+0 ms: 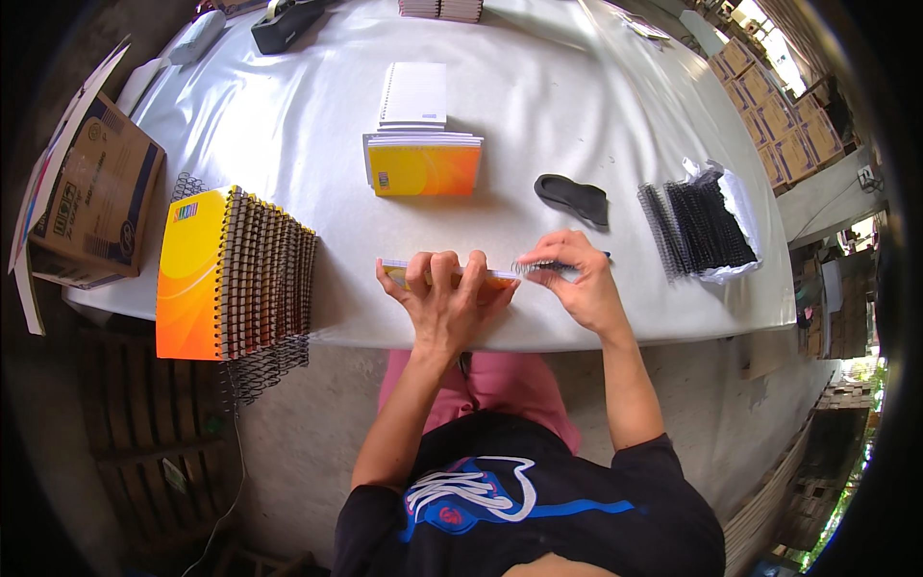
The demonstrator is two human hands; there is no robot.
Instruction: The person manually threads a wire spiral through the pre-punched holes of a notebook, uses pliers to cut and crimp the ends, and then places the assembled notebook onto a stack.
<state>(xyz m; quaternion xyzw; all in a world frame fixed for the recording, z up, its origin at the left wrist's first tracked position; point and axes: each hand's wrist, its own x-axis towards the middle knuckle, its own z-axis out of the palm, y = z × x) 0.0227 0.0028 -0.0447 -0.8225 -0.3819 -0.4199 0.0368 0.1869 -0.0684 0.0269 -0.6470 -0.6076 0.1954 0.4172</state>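
A notebook with a yellow and orange cover lies near the table's front edge, its spine side facing away from me. My left hand grips it from above, fingers curled over the far edge. At its right end, my right hand pinches a dark spiral binding coil, whose tip meets the notebook's corner. Part of the coil is hidden under my fingers. Farther back stands a stack of unbound yellow-orange notebooks, with a white page block behind it.
At the left stands a pile of coil-bound notebooks, beside a cardboard box. A bundle of black coils lies in white wrapping at the right. A black shoe-sole-shaped object and a tape dispenser also rest on the table.
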